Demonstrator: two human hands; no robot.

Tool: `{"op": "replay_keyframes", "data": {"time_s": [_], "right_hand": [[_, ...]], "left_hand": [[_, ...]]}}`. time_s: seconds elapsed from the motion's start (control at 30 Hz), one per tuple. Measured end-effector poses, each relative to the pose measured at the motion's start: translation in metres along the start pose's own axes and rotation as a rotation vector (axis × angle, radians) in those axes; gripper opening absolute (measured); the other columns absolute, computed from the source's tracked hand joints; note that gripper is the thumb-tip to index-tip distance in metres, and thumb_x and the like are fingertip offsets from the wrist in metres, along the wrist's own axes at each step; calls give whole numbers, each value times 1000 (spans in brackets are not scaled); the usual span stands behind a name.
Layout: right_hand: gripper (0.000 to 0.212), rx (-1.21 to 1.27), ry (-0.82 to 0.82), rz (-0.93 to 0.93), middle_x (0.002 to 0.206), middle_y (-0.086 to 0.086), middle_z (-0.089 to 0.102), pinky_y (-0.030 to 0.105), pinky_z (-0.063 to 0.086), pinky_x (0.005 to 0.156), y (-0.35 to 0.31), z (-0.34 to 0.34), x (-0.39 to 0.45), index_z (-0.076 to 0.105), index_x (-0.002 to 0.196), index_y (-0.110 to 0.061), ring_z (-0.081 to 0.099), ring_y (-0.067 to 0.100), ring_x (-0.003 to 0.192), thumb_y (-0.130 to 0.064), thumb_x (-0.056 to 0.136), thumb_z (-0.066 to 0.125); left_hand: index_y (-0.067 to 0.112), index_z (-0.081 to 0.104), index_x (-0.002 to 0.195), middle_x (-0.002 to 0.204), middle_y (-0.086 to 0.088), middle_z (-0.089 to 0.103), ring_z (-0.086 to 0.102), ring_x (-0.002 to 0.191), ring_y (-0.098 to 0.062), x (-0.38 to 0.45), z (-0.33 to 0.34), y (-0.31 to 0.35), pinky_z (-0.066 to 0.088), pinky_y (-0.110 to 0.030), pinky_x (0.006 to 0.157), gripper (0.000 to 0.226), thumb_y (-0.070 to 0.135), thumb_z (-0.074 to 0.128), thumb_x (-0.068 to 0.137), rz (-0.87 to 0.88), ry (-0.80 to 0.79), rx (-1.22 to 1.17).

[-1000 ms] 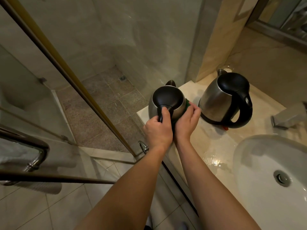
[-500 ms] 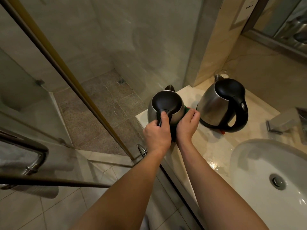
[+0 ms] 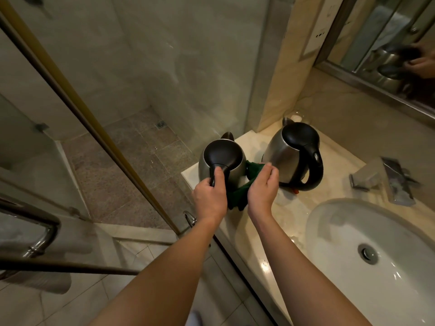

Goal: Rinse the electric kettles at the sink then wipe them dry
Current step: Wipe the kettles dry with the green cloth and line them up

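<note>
Two steel kettles with black lids stand on the wet marble counter [image 3: 301,215]. The left kettle [image 3: 221,161] is at the counter's left end. My left hand [image 3: 210,196] grips its black handle. My right hand [image 3: 262,187] holds a dark green cloth [image 3: 242,194] against the right side of this kettle. The right kettle [image 3: 294,156] stands untouched just beyond my right hand, its black handle turned toward the sink.
A white sink basin [image 3: 376,262] with a metal drain sits at the lower right, a chrome tap [image 3: 386,177] behind it. A glass shower screen [image 3: 141,90] borders the counter's left end. A mirror [image 3: 388,43] hangs at the upper right, and a towel rail [image 3: 35,236] is at the left.
My right hand has slid the green cloth lower and back along the left kettle's side, so more cloth shows. My left hand keeps its grip on the handle.
</note>
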State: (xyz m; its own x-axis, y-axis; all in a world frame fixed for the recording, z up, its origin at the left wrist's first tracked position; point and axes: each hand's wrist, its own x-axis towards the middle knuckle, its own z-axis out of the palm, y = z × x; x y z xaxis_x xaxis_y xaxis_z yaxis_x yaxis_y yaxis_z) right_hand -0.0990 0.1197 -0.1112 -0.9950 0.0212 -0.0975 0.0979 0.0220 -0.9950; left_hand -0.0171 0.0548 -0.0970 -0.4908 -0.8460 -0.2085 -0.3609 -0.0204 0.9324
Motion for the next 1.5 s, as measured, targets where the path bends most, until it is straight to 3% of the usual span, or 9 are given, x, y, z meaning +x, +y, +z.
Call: {"op": "replay_keyframes", "data": {"time_s": [0.23, 0.4, 0.53, 0.7, 0.83, 1.03, 1.2, 1.3, 1.5], "right_hand": [[23, -198, -86, -111, 99, 5, 57, 31, 47, 83, 22, -38, -17, 56, 104, -17, 56, 19, 95, -30, 110, 38], [17, -450, -197, -257, 103, 1, 50, 34, 43, 90, 42, -61, -16, 56, 105, -15, 46, 20, 100, -22, 109, 41], [22, -740, -263, -317, 108, 6, 50, 38, 40, 94, 64, -72, -21, 62, 110, -8, 42, 22, 100, -20, 107, 44], [34, -1020, -417, -266, 127, 13, 48, 42, 40, 100, 82, -83, -31, 61, 125, -10, 45, 33, 113, -32, 108, 42], [44, -1017, -569, -241, 146, 6, 39, 38, 29, 113, 75, -95, -32, 47, 146, -23, 35, 27, 129, -39, 109, 31], [52, -1115, -562, -269, 160, 9, 31, 37, 17, 122, 68, -130, -10, 33, 157, -20, 25, 27, 146, -38, 109, 24], [71, -1247, -602, -320, 167, 14, 22, 40, 8, 128, 71, -152, 7, 26, 160, -16, 15, 30, 154, -47, 100, 2], [64, -1227, -620, -275, 170, 11, 15, 42, 5, 128, 75, -157, 10, 21, 162, -18, 7, 29, 157, -45, 105, 10], [57, -1252, -663, -259, 171, 11, 9, 39, 1, 127, 74, -166, 5, 15, 163, -17, 2, 28, 157, -38, 110, 21]], "left_hand": [[14, 61, 87, 92, -8, 63, 62, 89, -24, -17, -7, -10, 50, -37, 75, 47, 51, 42, 109, -4, 111, -1], [13, 59, 91, 95, -5, 56, 59, 94, -25, -43, -29, -61, 47, -38, 76, 39, 43, 42, 110, -87, 137, 240], [10, 62, 89, 93, -6, 57, 59, 95, -31, -59, -32, -90, 55, -51, 86, 41, 42, 43, 106, -73, 83, 430], [13, 64, 116, 115, -4, 57, 53, 117, -26, -70, -22, -96, 47, -44, 100, 29, 38, 54, 104, 49, -151, 676], [15, 52, 143, 142, -3, 51, 41, 135, -22, -73, -6, -91, 37, -41, 112, 49, 42, 56, 102, 196, -332, 771], [16, 16, 166, 171, -5, 18, 16, 157, -25, -80, 31, -73, 20, -45, 128, 85, 53, 54, 100, 366, -567, 867], [23, -10, 168, 177, 0, -12, -10, 162, -28, -79, 61, -72, 7, -49, 131, 110, 63, 59, 93, 382, -623, 975], [28, -13, 167, 176, 2, -20, -17, 162, -29, -75, 72, -75, 5, -50, 130, 111, 64, 60, 92, 431, -675, 1080], [22, 17, 164, 166, -10, 21, 28, 145, -36, -74, 82, -80, 28, -45, 120, 79, 49, 55, 100, 501, -605, 1174]]}}
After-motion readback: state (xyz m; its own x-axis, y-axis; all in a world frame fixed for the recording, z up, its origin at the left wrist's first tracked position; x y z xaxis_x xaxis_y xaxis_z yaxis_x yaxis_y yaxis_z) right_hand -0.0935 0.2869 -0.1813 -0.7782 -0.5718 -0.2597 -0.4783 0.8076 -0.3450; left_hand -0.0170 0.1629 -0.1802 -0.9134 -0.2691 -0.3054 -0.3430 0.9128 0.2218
